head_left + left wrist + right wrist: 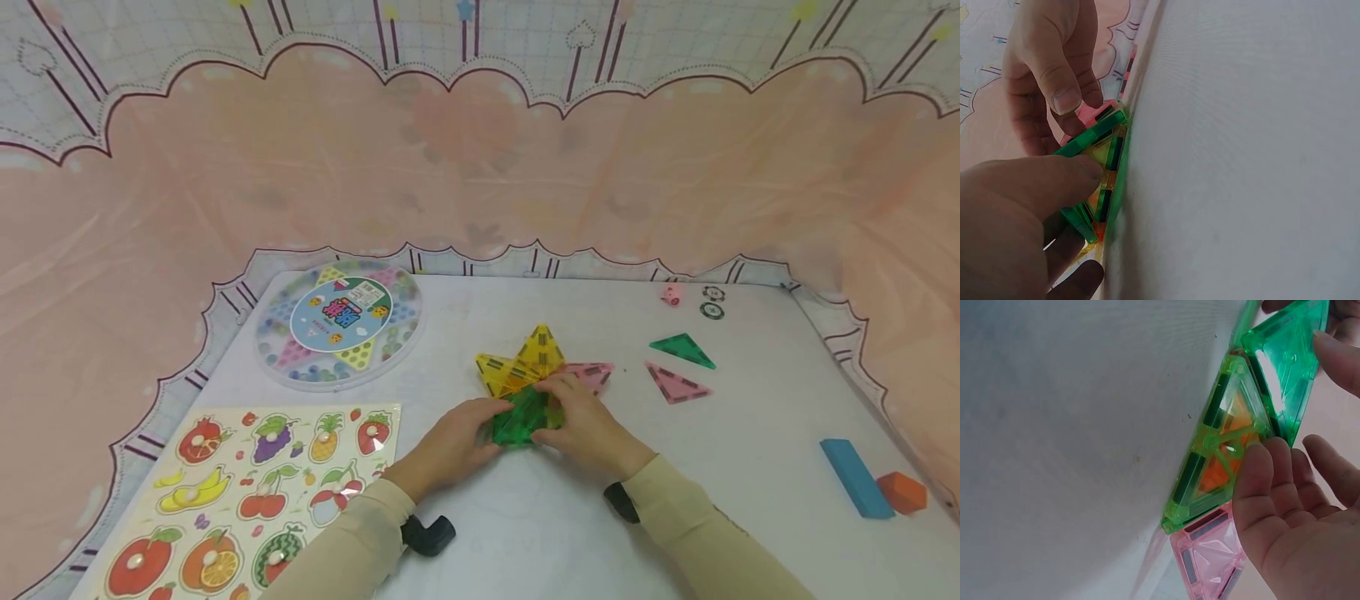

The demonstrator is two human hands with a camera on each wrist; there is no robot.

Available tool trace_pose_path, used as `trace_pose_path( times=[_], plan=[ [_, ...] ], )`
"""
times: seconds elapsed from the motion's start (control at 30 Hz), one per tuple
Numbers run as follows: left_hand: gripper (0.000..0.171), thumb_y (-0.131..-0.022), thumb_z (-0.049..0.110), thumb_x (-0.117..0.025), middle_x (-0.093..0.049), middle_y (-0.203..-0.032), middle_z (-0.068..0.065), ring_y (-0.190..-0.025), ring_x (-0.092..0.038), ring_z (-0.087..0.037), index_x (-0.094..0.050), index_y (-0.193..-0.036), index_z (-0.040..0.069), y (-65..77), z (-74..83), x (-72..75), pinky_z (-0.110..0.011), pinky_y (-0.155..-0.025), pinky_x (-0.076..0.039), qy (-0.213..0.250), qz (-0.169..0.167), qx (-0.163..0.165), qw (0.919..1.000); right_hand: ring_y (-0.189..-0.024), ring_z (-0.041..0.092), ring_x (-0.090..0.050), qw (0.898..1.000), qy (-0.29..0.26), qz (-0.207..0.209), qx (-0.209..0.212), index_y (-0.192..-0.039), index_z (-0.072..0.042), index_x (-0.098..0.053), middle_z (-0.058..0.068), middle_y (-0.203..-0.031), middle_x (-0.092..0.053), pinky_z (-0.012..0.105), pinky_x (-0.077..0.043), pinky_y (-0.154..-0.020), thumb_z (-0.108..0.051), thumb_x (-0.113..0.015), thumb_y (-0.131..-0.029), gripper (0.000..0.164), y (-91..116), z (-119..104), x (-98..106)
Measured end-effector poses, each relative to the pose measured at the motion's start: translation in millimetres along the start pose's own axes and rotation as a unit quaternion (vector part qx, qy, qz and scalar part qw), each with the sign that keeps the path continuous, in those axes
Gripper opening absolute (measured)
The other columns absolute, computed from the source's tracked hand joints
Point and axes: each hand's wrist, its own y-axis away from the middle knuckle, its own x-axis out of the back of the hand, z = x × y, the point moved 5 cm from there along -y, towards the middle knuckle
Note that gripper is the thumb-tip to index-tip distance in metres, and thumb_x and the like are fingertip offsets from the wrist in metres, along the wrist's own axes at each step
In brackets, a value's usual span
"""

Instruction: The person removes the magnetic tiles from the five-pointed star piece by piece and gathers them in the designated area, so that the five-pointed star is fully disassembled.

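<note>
Midway along the table stands a cluster of translucent magnetic tiles. Two yellow triangular tiles (542,352) point up and outward at its back, and a pink tile (597,375) juts out on the right. At the front, my left hand (450,442) pinches a green magnetic tile (517,421) between thumb and fingers; the right wrist view shows this tile (1288,369) leaning at an angle. My right hand (592,427) touches the cluster's right side, its fingers loosely bent against a yellow-green triangular tile (1207,450). Hands partly hide the middle of the cluster.
A loose green triangle (684,350) and pink triangle (677,384) lie to the right. Behind them are a small pink figure (671,294) and two round pieces (712,310). A round game box (341,379), fruit puzzle board (225,446), blue block (857,479) and orange block (902,492) lie around.
</note>
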Motion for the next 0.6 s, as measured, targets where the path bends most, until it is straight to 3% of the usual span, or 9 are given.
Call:
trace_pose_path(
  times=[0.23,0.6],
  plan=[
    [0.045,-0.08,0.021,-0.067,-0.052,-0.121,-0.001,-0.115,-0.044,-0.017,-0.053,-0.122,0.012,-0.2,4.7,2.5,-0.033,-0.096,-0.033,-0.006,0.006,-0.017,0.9998,-0.1,0.013,-0.042,1.0,-0.009,0.0,-0.007,-0.12,-0.011,-0.05,-0.003,-0.116,-0.04,0.034,-0.038,-0.092,-0.025,-0.074,-0.073,0.055,-0.8,-0.7,-0.9],
    [0.047,-0.08,0.024,-0.067,-0.051,-0.124,0.0,-0.118,-0.042,-0.016,-0.052,-0.123,0.014,-0.7,3.6,1.6,-0.033,-0.097,-0.032,-0.01,-0.009,-0.006,0.9999,-0.097,0.014,-0.043,0.999,-0.029,-0.003,-0.022,-0.121,-0.012,-0.05,-0.003,-0.114,-0.043,0.033,-0.039,-0.089,-0.022,-0.073,-0.074,0.053,-1.0,-1.0,0.3]
  ],
)
